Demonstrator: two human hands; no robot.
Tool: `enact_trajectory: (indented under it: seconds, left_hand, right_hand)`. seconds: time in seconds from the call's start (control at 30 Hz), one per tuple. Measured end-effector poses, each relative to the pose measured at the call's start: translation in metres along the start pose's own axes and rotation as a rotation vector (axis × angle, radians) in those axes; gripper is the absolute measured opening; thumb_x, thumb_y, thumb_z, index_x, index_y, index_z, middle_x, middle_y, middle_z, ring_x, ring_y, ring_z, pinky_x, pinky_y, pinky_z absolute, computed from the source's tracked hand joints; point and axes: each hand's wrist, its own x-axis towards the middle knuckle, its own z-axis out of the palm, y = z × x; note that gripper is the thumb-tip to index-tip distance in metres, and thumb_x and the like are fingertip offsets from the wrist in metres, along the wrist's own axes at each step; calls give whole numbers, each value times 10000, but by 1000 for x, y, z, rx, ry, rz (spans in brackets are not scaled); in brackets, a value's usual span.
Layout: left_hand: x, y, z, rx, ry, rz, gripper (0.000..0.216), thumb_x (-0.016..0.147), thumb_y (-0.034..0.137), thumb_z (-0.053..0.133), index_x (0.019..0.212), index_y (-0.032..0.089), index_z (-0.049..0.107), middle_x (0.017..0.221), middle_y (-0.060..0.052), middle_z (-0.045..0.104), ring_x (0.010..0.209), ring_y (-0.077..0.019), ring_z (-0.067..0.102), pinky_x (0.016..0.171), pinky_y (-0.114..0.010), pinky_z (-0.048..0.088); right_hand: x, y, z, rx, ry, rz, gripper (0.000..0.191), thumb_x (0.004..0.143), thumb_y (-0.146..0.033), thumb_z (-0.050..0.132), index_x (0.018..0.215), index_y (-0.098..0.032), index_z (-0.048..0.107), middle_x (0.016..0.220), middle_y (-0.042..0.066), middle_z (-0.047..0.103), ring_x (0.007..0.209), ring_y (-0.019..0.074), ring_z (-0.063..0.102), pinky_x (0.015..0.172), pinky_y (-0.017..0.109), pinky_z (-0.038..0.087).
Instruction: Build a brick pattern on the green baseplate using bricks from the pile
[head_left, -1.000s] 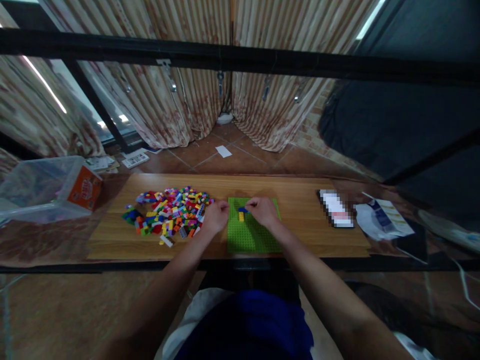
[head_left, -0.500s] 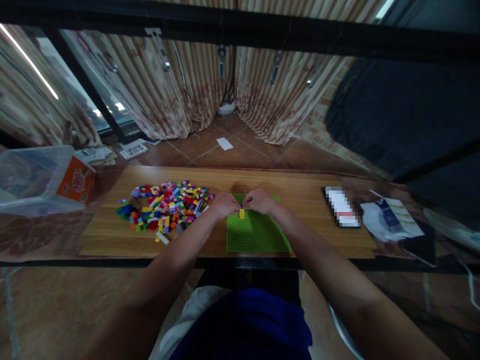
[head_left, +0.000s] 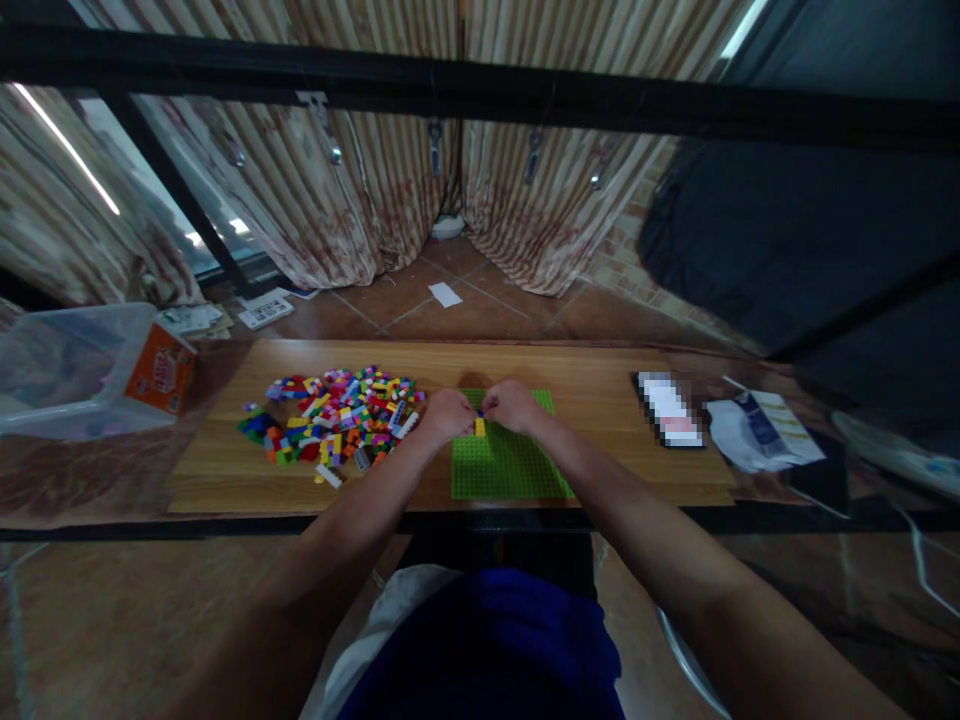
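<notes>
A green baseplate (head_left: 510, 470) lies on the wooden table in front of me. A yellow brick (head_left: 480, 428) stands near the plate's far edge, with a small blue brick (head_left: 478, 413) just behind it. My left hand (head_left: 448, 413) and my right hand (head_left: 512, 405) meet over these bricks. The fingertips of both hands close on the blue brick and hide most of it. A pile of several mixed-colour bricks (head_left: 337, 420) lies to the left of my left hand.
A clear plastic bin (head_left: 60, 370) with an orange box (head_left: 159, 368) stands at the far left. A phone (head_left: 670, 408) and a crumpled paper (head_left: 757, 432) lie at the right end. A tiled floor and curtains are beyond the table's far edge.
My left hand has moved right from the plate's edge to meet my right hand at the blue brick. The blue brick, plainly visible before, is now mostly covered by fingers.
</notes>
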Motion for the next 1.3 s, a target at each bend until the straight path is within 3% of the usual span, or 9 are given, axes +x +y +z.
enact_trajectory:
  seconds: [0.17, 0.27, 0.33, 0.43, 0.53, 0.7, 0.93, 1.1, 1.3]
  left_hand:
    - [-38, -2, -2, 2, 161, 105, 220, 819, 120, 516, 752, 156, 723, 694, -47, 712, 727, -160, 675, 720, -254, 514]
    - [-80, -29, 6, -59, 183, 174, 206, 846, 182, 512, 842, 178, 718, 770, -25, 723, 743, -142, 670, 700, -228, 502]
    - [-109, -56, 13, -272, 155, 255, 195, 848, 241, 521, 844, 170, 702, 749, -25, 706, 699, -144, 660, 654, -231, 499]
    - [-147, -94, 20, -492, 139, 155, 193, 815, 300, 551, 857, 168, 685, 710, -13, 680, 604, -138, 635, 584, -237, 492]
    - [-168, -121, 13, -603, 214, 10, 197, 769, 314, 583, 859, 171, 683, 736, -21, 688, 634, -148, 649, 588, -241, 508]
    - [-172, -145, -10, -698, 359, -70, 247, 694, 366, 638, 835, 169, 683, 705, -25, 684, 652, -155, 657, 606, -247, 526]
    - [-176, -155, -18, -735, 345, -85, 255, 661, 376, 661, 804, 166, 689, 696, -32, 695, 654, -157, 660, 594, -243, 525]
    - [-182, -163, -22, -678, 330, -123, 263, 651, 374, 674, 817, 171, 703, 714, -34, 711, 649, -161, 657, 599, -250, 522]
    - [-180, -171, -29, -645, 303, -136, 313, 646, 416, 684, 836, 168, 698, 721, -46, 719, 674, -179, 665, 611, -262, 523]
  right_hand:
    - [-21, 3, 6, 20, 133, 7, 188, 818, -143, 614, 869, -215, 781, 883, 19, 772, 842, 171, 697, 757, 246, 492]
    - [-42, 5, 23, 191, 315, 42, 198, 837, -170, 579, 859, -208, 773, 872, 24, 767, 814, 182, 699, 750, 267, 500]
    - [-58, 1, 40, 321, 365, 9, 191, 840, -188, 573, 832, -206, 762, 852, 24, 760, 786, 180, 695, 756, 279, 501]
    - [-79, -18, 66, 406, 369, -47, 187, 846, -200, 557, 825, -208, 743, 854, 34, 747, 783, 183, 681, 759, 303, 495]
    - [-90, -48, 85, 411, 338, -126, 190, 855, -191, 538, 856, -209, 728, 859, 44, 724, 791, 183, 659, 760, 310, 486]
    - [-86, -100, 101, 328, 325, -270, 198, 873, -190, 550, 999, -209, 701, 956, 63, 683, 943, 210, 605, 869, 339, 458]
    - [-65, -156, 107, 101, 368, -266, 286, 835, -356, 656, 1073, -200, 686, 1242, 129, 568, 1149, 302, 464, 957, 443, 393]
    - [-55, -172, 118, 60, 375, -215, 232, 849, -314, 630, 1018, -163, 682, 1328, 145, 521, 1210, 309, 422, 988, 444, 361]
    - [-56, -169, 120, 103, 396, -187, 190, 890, -241, 558, 1036, -195, 670, 1291, 104, 553, 1168, 272, 446, 964, 410, 362]
